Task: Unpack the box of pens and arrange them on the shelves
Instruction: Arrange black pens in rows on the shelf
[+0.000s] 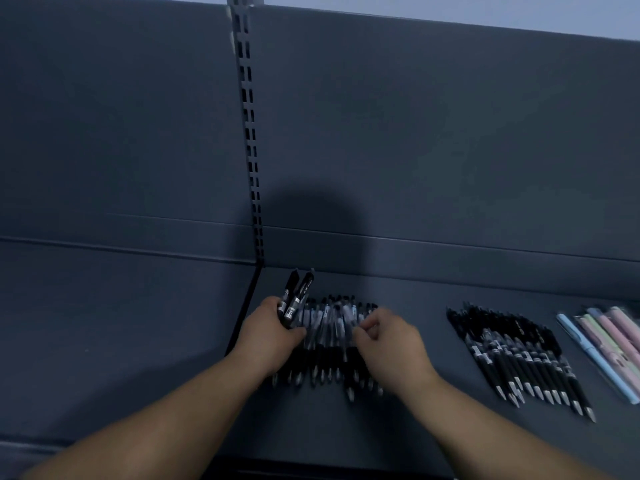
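Grey back panel [415, 133]: dull blue-grey sheet metal that fills the upper view, with my shadow falling on it above the pens.
Shelf [415, 427]: same grey, flat, and it carries all the pens I can see.
Slotted upright [250, 133]: runs down the panel to the back edge of the shelf, just left of my left hand.
Middle row of pens [329, 327]: black pens laid side by side, tips toward me, partly under both my hands and blurred.
Right batch of pens [512, 355]: black, slanted, silver tips toward me, well apart from the middle row.
Pastel pens [602, 341]: blue, green and pink, at the far right edge beside the black batch.
Left hand [270, 337]: at the left end of the middle row, gripping two black pens.
Right hand [391, 344]: fingers curled down onto the right end of the middle row; I cannot tell through the blur whether they pinch a pen.
Two black pens [298, 292]: upright in my left hand, ends pointing toward the back panel.
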A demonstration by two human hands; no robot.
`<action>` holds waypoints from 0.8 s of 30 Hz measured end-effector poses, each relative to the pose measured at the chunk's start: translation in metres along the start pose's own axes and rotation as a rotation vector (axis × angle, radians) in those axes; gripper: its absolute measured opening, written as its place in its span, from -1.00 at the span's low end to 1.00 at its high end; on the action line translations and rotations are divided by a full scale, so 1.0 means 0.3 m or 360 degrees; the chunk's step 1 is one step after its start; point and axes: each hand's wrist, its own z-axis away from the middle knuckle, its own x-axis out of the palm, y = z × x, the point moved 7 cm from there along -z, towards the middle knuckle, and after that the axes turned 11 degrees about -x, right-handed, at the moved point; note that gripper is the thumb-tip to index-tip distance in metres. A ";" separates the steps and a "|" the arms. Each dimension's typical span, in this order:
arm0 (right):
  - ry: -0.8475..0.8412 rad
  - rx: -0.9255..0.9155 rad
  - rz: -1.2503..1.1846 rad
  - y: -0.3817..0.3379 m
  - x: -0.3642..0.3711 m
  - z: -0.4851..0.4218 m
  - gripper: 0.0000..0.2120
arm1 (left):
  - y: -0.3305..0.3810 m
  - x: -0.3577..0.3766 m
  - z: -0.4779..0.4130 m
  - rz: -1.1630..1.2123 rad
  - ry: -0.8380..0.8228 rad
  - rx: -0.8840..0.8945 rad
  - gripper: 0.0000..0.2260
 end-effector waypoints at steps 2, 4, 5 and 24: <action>0.0104 0.0029 -0.0059 0.002 -0.018 -0.003 -0.89 | -0.006 -0.012 0.001 0.0000 0.0015 0.0006 -0.54; 0.0084 0.0038 0.0018 0.005 -0.015 0.000 -0.83 | -0.016 -0.027 0.001 -0.0004 0.0039 0.0007 -0.55; 0.0044 0.0020 0.0092 0.003 -0.008 0.006 -0.78 | -0.023 -0.035 0.000 -0.0005 0.0050 0.0007 -0.57; -0.0638 -0.0482 0.0576 -0.060 0.144 0.066 0.17 | -0.063 -0.028 -0.026 0.0079 -0.0076 0.0013 -0.69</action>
